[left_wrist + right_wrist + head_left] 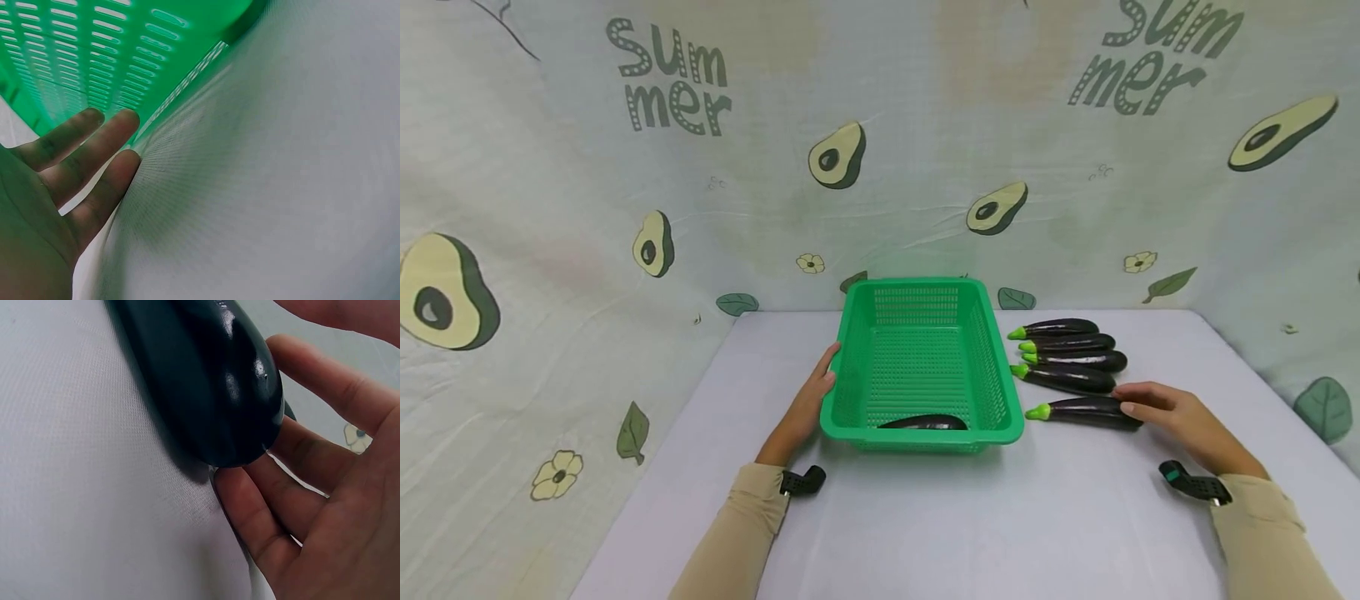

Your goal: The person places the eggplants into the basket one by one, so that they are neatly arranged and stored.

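A green plastic basket (pixel 922 439) stands on the table, with one dark eggplant (pixel 927 422) lying inside against its near wall. My left hand (pixel 807 402) rests along the basket's left side; in the left wrist view its fingers (pixel 94 153) are nearly straight beside the slotted wall. To the right of the basket, my right hand (pixel 1172 417) holds the rounded end of the nearest eggplant (pixel 1086 412), thumb on the near side and fingers on the far side. In the right wrist view, fingertips lie against the glossy eggplant (pixel 206 381) and partly behind it.
Several more eggplants (pixel 1070 380) lie in a stack of rows behind the held one, green stems pointing left. The white table (pixel 1000 533) meets a patterned cloth backdrop (pixel 917 192) at the back, with cloth on both sides too.
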`<state>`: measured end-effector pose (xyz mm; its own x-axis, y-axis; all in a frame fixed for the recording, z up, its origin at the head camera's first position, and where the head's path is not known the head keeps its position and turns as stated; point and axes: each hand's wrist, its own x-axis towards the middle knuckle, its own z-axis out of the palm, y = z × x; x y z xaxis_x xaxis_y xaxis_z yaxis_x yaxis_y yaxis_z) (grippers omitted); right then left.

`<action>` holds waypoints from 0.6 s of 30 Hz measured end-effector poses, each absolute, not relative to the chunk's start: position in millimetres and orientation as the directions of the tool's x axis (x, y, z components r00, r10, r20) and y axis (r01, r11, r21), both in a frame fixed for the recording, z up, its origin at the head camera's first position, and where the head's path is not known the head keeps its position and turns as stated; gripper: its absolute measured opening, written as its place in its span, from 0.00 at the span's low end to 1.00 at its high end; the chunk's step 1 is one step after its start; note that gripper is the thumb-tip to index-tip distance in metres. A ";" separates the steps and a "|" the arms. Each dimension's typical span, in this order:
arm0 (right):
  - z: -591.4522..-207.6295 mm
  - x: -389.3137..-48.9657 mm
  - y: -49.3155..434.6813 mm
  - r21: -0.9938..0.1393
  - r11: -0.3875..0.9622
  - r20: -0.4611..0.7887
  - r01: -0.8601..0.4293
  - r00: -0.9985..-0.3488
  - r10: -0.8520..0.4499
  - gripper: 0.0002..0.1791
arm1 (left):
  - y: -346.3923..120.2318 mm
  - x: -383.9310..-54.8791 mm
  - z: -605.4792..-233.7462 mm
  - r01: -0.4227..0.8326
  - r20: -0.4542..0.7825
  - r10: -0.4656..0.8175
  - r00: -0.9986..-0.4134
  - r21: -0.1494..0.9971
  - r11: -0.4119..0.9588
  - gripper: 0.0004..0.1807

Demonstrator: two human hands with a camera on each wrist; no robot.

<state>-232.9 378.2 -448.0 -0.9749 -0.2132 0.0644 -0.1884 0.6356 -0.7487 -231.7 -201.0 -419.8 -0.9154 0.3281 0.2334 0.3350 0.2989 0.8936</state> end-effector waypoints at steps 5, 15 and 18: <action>-449.3 -234.8 376.3 -0.736 0.641 0.089 -0.219 -0.969 -0.230 0.24 | -202.2 -231.5 -419.2 0.319 0.213 0.327 -0.921 0.892 0.319 0.31; -452.3 -236.1 376.4 -0.716 0.662 0.076 -0.223 -0.967 -0.245 0.24 | -205.8 -241.2 -434.1 0.324 0.223 0.316 -0.922 0.892 0.315 0.31; -451.8 -236.5 375.7 -0.711 0.673 0.049 -0.205 -0.969 -0.244 0.27 | -207.9 -250.0 -448.4 0.336 0.244 0.301 -0.922 0.891 0.306 0.31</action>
<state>-236.5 375.7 -451.8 -0.9687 -0.2436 0.0485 -0.2048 0.6726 -0.7111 -250.0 -207.9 -448.4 -0.9217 0.3015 0.2441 0.3361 0.3064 0.8906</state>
